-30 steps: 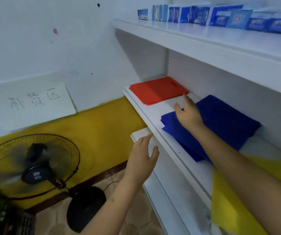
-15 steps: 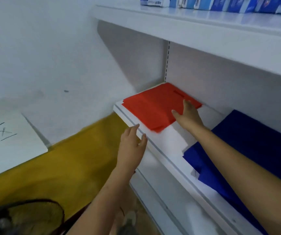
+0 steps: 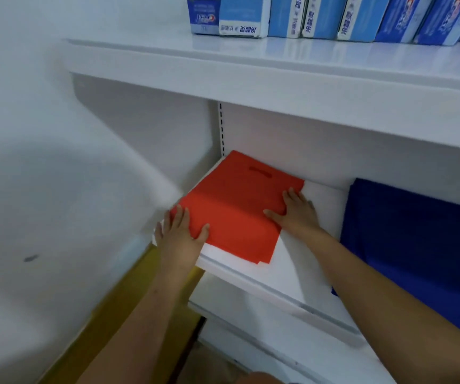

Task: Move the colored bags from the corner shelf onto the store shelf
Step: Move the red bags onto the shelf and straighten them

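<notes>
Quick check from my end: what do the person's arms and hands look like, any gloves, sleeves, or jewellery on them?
Both arms are bare from the bottom edge of the picture to the fingertips; no sleeve shows. The left hand and right hand wear no gloves, and I see no rings, watch or wristbands. Fingernails look short and unpainted, though the picture is a bit soft.

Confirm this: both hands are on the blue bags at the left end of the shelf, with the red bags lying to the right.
Not quite; the colours are swapped. In the head view both the left hand and right hand are on the red bags at the left end of the shelf, and the blue bags lie to the right.
</notes>
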The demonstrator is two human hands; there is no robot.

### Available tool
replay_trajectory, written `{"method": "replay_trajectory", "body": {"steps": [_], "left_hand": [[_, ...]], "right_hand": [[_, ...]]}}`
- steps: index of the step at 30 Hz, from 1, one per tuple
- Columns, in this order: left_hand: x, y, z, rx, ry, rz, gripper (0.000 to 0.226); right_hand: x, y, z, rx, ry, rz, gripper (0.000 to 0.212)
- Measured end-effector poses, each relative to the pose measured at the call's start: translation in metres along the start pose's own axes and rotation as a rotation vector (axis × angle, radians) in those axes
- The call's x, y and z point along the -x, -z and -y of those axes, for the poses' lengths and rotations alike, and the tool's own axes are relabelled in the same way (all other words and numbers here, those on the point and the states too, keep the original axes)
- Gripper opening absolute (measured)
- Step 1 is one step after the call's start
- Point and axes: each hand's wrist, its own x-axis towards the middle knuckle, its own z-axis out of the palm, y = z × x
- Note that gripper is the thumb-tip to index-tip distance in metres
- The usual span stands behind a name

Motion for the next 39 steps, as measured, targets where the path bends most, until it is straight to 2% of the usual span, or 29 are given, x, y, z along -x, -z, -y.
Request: {"method": "replay_trajectory", "body": {"steps": [4,7,9,13,18,23,26,29,32,35,39], "left_hand": [[0.000,-0.010,-0.004,-0.047,-0.069,-0.056,0.061],[0.003,-0.011,-0.008,0.007,-0.147,-0.109,0.046],[0.007,-0.006,-0.014,0.137,-0.169,-0.164,0.042],[0.027,0.019,-0.051,0.477,-0.224,-0.247,0.046],[0.059,0.035,-0.127,0.767,-0.345,-0.288,0.043],[0.114,0.025,-0.218,0.887,-0.525,-0.119,0.040],[0.169,0.014,-0.267,0.931,-0.619,-0.029,0.041],[0.228,0.002,-0.316,0.957,-0.685,0.071,0.043],[0.287,-0.011,-0.362,0.963,-0.761,0.183,0.046],[0.342,-0.027,-0.408,0.960,-0.824,0.243,0.047],[0.421,-0.058,-0.474,0.930,-0.969,0.340,0.048]], "right_hand": [[0.003,-0.004,0.012,0.066,-0.025,-0.049,0.066],[0.010,-0.006,0.028,0.131,-0.024,-0.088,0.048],[0.016,0.002,0.036,0.062,-0.037,-0.125,0.044],[0.043,0.043,0.034,-0.232,0.002,-0.322,0.040],[0.110,0.117,-0.002,-0.396,-0.113,-0.468,0.042],[0.193,0.150,-0.092,-0.622,-0.210,-0.671,0.041],[0.257,0.159,-0.155,-0.629,-0.314,-0.874,0.034],[0.320,0.169,-0.221,-0.624,-0.446,-0.937,0.033],[0.382,0.177,-0.287,-0.623,-0.521,-1.081,0.033],[0.448,0.180,-0.350,-0.735,-0.620,-1.233,0.029],[0.539,0.180,-0.426,-0.764,-0.733,-1.332,0.029]]}}
